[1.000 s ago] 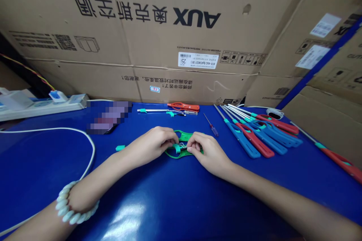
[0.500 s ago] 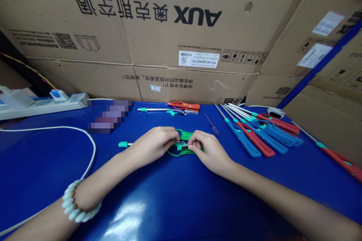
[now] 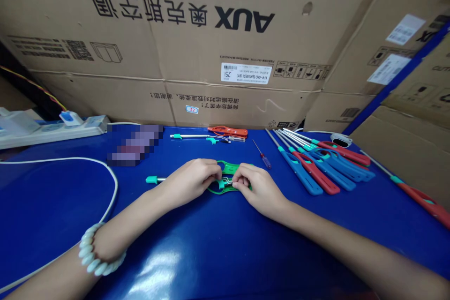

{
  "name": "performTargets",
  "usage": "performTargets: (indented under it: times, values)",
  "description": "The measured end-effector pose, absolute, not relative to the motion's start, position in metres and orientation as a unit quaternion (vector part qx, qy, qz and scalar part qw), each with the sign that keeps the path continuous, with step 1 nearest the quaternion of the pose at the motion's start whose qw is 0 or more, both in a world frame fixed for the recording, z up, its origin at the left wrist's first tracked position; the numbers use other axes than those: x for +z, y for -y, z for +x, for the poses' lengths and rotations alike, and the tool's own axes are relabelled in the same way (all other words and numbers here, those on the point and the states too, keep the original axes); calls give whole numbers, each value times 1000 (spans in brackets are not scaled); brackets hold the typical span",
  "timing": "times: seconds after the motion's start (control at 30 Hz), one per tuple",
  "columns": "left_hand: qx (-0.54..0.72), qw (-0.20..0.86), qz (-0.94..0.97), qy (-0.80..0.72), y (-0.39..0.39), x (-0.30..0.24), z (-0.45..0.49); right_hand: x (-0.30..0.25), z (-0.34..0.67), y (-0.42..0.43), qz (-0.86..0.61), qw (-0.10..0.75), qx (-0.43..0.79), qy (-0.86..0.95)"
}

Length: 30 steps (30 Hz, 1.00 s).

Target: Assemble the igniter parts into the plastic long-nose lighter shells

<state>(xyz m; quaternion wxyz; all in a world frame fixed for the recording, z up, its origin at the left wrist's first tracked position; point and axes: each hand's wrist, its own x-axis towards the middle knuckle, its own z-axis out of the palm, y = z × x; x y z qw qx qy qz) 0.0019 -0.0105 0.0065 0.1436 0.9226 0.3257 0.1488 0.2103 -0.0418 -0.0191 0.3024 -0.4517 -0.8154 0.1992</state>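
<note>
Over a green lighter handle, whose two halves lie one behind the other on the blue table, both my hands are bent close together. My left hand, with a beaded bracelet at the wrist, pinches at a teal trigger. With thumb and forefinger pressed together, my right hand grips a small black part with thin wires beside the trigger. A metal tube with a teal tip sticks out to the left beneath my left wrist. My fingers partly cover the handle and wires.
Behind lie an orange lighter handle, a loose rod and a screwdriver. Several blue and red lighters fan out on the right. A power strip and white cable lie left. Cardboard walls the back.
The whole view has shifted slightly. Both hands stay at the trigger and wires, with only a very small movement of the right fingers.
</note>
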Motion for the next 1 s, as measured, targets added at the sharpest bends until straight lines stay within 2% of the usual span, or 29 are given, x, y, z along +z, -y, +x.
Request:
performTargets:
  times: [0.27, 0.57, 0.7, 0.87, 1.0]
  values:
    - [133, 106, 933, -317, 13, 8, 5, -19, 212, 43, -424, 291, 166, 841]
    - [146, 123, 934, -302, 9, 6, 1, -23, 214, 43, -387, 295, 105, 868]
    - [152, 131, 932, -303, 8, 6, 1, -27, 215, 44, -359, 284, 31, 888]
    - [153, 120, 934, -300, 8, 5, 1, -30, 214, 45, -327, 223, -96, 913]
    - [148, 111, 936, -301, 9, 5, 1, -28, 214, 45, -327, 217, -81, 916]
